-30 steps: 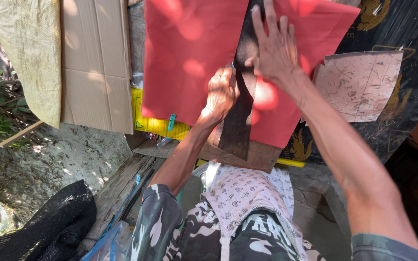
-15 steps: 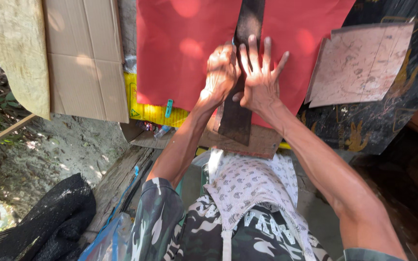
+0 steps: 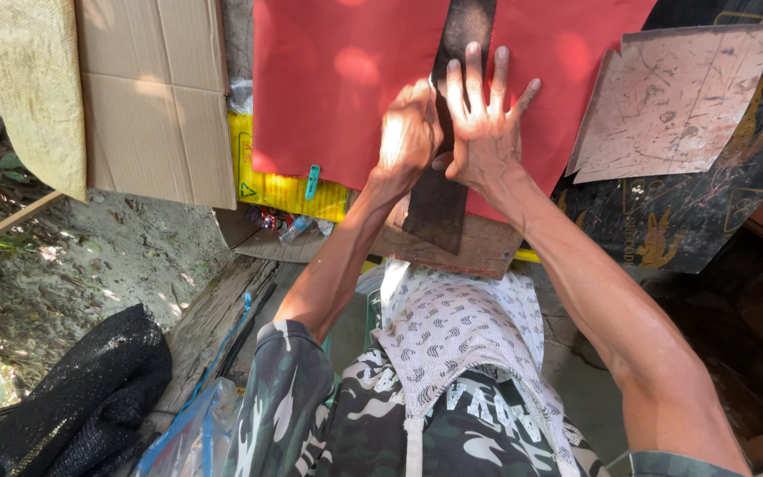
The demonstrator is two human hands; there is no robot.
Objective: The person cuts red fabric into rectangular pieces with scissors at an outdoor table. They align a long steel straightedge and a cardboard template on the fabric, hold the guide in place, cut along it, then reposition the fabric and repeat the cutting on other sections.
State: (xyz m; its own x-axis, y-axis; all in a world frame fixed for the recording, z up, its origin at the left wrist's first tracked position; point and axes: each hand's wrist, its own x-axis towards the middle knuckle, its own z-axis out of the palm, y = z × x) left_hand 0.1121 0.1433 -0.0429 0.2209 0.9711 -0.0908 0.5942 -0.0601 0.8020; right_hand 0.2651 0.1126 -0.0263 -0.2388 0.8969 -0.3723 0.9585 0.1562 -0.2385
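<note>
A large red sheet (image 3: pixel 337 88) lies spread in front of me, with a long dark strip (image 3: pixel 441 208) laid lengthwise over it. My right hand (image 3: pixel 485 128) rests flat on the strip, fingers spread and holding nothing. My left hand (image 3: pixel 408 132) is clenched in a fist against the strip's left edge, touching the right hand's thumb; whatever may be inside the fist is hidden. The strip's near end lies on a brown board (image 3: pixel 483 252) above my lap.
A cardboard panel (image 3: pixel 156 97) lies to the left and a scratched brown plate (image 3: pixel 673 106) to the right on a black printed sheet (image 3: pixel 708 221). A yellow sheet (image 3: pixel 280 190), a teal clip (image 3: pixel 312 181), a small bottle (image 3: pixel 295 230), black mesh (image 3: pixel 72 397) and a patterned cloth (image 3: pixel 452 327) lie nearer.
My right hand came down from higher on the red sheet onto the dark strip, next to the left fist. The left hand stayed at the strip's edge.
</note>
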